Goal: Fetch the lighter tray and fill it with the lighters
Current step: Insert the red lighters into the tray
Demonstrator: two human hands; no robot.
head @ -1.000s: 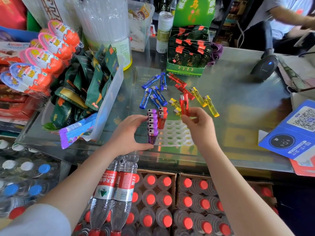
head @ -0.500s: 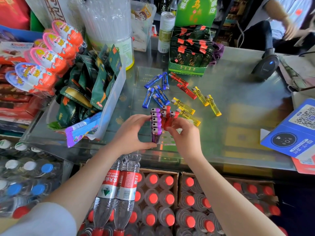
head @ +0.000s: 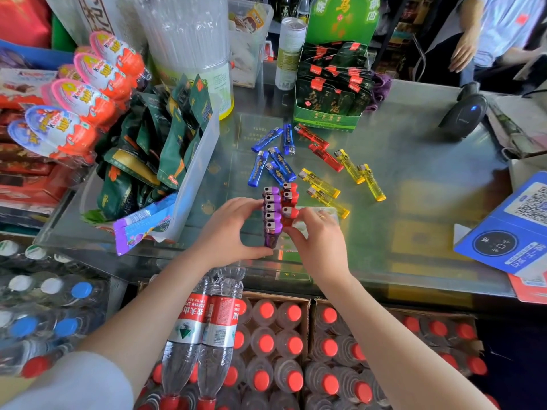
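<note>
Seen from the head camera, the clear lighter tray (head: 318,216) sits near the front edge of the glass worktop (head: 414,202), mostly hidden by both hands. A row of purple lighters (head: 272,214) stands upright in it, with red lighters (head: 290,199) in the next row just beside them. The left hand (head: 228,232) curls round the purple row from the left, thumb at its near end. The right hand (head: 321,241) pinches the nearest red lighter. Farther back on the worktop lie loose blue lighters (head: 273,161), two more red lighters (head: 318,146) and yellow lighters (head: 343,184).
</note>
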